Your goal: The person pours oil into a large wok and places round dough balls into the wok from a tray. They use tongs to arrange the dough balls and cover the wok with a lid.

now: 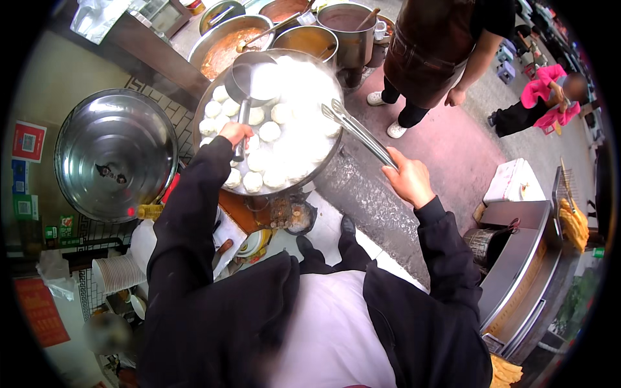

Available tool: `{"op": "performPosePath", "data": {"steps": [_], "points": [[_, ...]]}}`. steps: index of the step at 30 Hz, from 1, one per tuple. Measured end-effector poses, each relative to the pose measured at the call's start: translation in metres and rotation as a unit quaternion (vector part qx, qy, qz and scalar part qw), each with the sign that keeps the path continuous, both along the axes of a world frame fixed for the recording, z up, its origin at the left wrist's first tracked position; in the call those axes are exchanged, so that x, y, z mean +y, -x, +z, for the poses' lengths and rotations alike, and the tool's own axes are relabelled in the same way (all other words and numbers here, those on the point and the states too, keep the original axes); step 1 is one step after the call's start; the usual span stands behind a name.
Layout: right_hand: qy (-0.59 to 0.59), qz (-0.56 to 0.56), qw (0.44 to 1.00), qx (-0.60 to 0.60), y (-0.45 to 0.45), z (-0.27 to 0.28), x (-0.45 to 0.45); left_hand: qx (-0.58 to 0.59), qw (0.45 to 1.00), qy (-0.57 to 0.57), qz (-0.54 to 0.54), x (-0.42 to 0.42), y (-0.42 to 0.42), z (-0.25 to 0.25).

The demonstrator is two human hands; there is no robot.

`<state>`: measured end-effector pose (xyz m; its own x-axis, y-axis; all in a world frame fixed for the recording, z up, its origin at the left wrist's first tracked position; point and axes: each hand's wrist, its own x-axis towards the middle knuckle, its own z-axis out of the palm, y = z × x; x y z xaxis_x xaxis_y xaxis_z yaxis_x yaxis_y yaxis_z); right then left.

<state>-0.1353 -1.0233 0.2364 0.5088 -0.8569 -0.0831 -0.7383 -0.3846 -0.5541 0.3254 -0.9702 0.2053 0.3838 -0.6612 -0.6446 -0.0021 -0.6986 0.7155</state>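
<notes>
My left hand [236, 134] grips the dark handle of a round metal pan [245, 80], which is held over a large round steamer tray [204, 92]. Pale round buns [269, 131] sit spaced over that tray, and steam with glare hides many on its far right side. In my right hand [410, 175] is a pair of metal tongs [366, 138]. The slotted tips reach over the tray's right rim, apart from each other, and I see nothing clearly caught between them.
Pots of soup [228, 48] stand beyond the steamer. A person in a brown apron [427, 58] stands ahead to the right. A large round metal lid [116, 155] leans at the left, above stacked plates [119, 274]. Fried dough sticks [572, 223] rest on a rack at the right.
</notes>
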Motion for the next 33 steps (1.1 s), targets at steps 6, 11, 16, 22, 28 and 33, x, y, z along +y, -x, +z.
{"op": "performPosePath", "data": {"steps": [6, 11, 16, 22, 28, 33], "points": [[-0.006, -0.031, 0.999, 0.022, 0.009, -0.005, 0.001, -0.049, 0.998, 0.009, 0.028, -0.026, -0.051, -0.008], [-0.013, -0.028, 0.999, 0.021, 0.004, -0.004, 0.006, -0.112, 0.994, -0.008, 0.015, 0.007, -0.097, 0.007], [-0.013, -0.017, 1.000, 0.013, -0.010, -0.004, 0.018, -0.168, 0.983, -0.065, 0.026, 0.066, -0.119, 0.034], [-0.027, 0.010, 0.999, 0.030, -0.032, 0.008, 0.041, -0.221, 0.970, -0.101, 0.006, 0.153, -0.136, 0.044], [0.005, 0.028, 0.999, 0.015, -0.047, 0.019, 0.077, -0.270, 0.952, -0.131, -0.067, 0.235, -0.129, 0.049], [0.002, 0.024, 1.000, 0.018, -0.048, 0.018, 0.104, -0.263, 0.950, -0.139, -0.093, 0.265, -0.106, 0.059]]}}
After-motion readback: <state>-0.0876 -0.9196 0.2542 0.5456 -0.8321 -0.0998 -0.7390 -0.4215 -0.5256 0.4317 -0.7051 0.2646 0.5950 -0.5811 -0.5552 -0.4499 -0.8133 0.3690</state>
